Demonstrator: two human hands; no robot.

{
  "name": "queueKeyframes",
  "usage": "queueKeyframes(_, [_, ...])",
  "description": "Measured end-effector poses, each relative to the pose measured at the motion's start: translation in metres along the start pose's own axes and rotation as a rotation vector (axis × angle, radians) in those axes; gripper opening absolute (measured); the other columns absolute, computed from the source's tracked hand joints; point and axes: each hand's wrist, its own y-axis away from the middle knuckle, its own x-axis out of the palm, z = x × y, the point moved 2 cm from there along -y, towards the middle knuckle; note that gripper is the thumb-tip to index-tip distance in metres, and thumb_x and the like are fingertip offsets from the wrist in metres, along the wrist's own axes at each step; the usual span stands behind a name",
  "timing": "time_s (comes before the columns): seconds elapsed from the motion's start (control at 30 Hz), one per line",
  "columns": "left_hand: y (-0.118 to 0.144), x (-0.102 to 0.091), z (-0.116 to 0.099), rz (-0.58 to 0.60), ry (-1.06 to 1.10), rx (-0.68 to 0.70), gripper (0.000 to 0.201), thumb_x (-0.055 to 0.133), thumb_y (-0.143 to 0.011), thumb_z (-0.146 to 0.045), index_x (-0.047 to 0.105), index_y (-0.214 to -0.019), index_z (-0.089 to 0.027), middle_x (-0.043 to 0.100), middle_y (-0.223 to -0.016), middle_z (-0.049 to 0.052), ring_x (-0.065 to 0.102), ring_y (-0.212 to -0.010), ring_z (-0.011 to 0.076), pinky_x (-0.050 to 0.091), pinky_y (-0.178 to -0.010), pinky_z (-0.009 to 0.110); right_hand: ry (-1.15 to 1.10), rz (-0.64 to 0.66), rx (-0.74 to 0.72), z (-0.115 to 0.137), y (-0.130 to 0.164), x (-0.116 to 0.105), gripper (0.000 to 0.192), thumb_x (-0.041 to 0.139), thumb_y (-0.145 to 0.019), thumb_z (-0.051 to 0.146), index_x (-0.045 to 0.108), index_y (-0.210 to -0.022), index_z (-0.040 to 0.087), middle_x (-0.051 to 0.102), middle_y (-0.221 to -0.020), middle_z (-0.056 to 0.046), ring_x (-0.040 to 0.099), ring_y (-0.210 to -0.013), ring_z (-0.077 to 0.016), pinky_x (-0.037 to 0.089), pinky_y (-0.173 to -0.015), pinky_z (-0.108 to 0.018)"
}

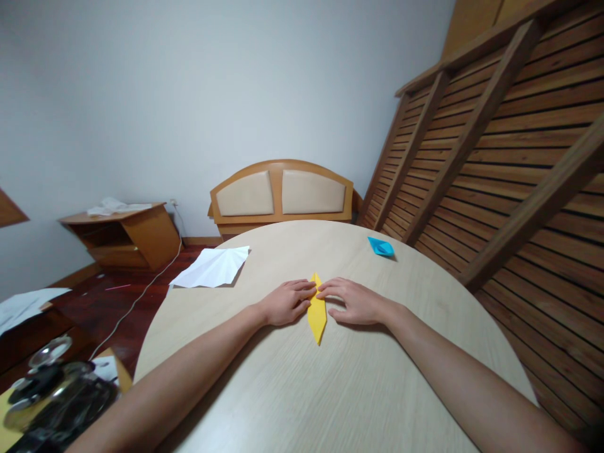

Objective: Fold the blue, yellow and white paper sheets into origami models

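Yellow paper (318, 318) lies between flat hands; left grip (285, 302), right grip (355, 301) press it, unclosed.

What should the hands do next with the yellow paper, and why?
Probably run the fingertips along the fold to press it flat. The left hand and right hand both rest on the round table, fingertips meeting on the upper part of the yellow paper, a long narrow diamond. Its lower point lies uncovered, so that end seems unpressed.
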Motion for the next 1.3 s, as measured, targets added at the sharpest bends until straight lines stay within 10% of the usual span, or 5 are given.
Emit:
queueKeyframes(1.0, [0.0019,-0.0086,-0.0041,0.001,0.022,0.014,0.042,0.051,-0.09,-0.023,0.052,-0.132,-0.019,0.065,-0.127,0.011,0.067,-0.107,0.0227,0.052,-0.091,0.032,-0.024,-0.016,0.008,0.0009,-0.0057,0.0004,0.015,0.056,-0.09,0.021,0.069,-0.097,0.023,0.073,-0.105,-0.005,0.065,-0.1,-0.0212,0.047,-0.09,-0.032])
queueKeyframes(1.3, [-0.004,-0.0084,-0.0069,-0.049,-0.012,-0.198,0.021,0.045,-0.097,-0.031,0.061,-0.09,-0.019,0.069,-0.087,0.006,0.065,-0.082,0.0185,0.047,-0.075,0.026,-0.028,-0.065,0.129,-0.0035,-0.0095,0.0066,0.018,0.053,-0.095,0.027,0.069,-0.099,0.02,0.071,-0.1,-0.008,0.064,-0.094,-0.021,0.046,-0.084,-0.03])
